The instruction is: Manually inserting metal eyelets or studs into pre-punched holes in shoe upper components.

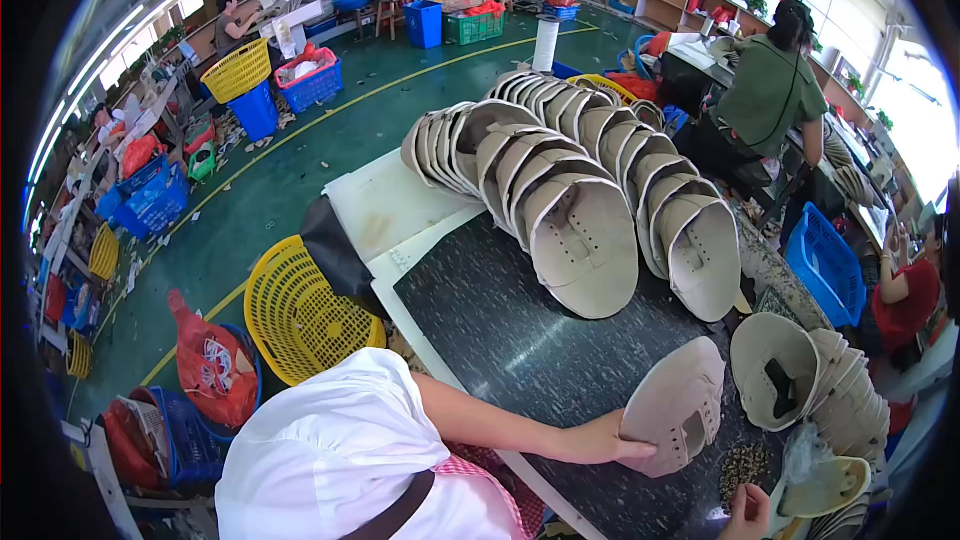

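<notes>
right hand point(748, 512): cut off by lower edge, fingers out of sight, grip cannot be told | left hand point(598, 440): fingertips hidden behind beige shoe upper point(676, 405) | small dark pieces point(745, 462): too small to tell apart | stacked uppers point(850, 400): lower ones hidden at the dark rim.

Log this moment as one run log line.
left hand: holds beige shoe upper | right hand: low at edge, grip unclear | dark worktable: stacked uppers
</notes>
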Tool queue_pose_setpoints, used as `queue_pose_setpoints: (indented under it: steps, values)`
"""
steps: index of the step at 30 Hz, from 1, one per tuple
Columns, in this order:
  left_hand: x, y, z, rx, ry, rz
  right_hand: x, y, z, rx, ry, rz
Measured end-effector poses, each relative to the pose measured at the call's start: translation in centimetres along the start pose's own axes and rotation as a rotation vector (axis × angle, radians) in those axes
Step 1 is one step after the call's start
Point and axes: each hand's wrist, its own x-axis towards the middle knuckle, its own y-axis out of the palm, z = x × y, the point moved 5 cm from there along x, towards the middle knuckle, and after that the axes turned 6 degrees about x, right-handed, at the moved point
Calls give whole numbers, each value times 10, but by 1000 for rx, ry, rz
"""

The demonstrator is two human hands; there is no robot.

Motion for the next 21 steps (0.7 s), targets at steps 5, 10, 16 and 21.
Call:
queue_pose_setpoints:
  steps: [5,10,16,21]
  values:
    - [-2,10,7,7,-39,31,-40,23,73,-167,-721,-128]
    - [-9,6,12,1,-79,59,-27,26,47,-382,-709,-183]
    - [-10,4,-11,-87,-170,-41,-67,13,92,330,-528,-213]
    - [-15,-3,-11,-71,-200,-72,-70,76,111,426,-575,214]
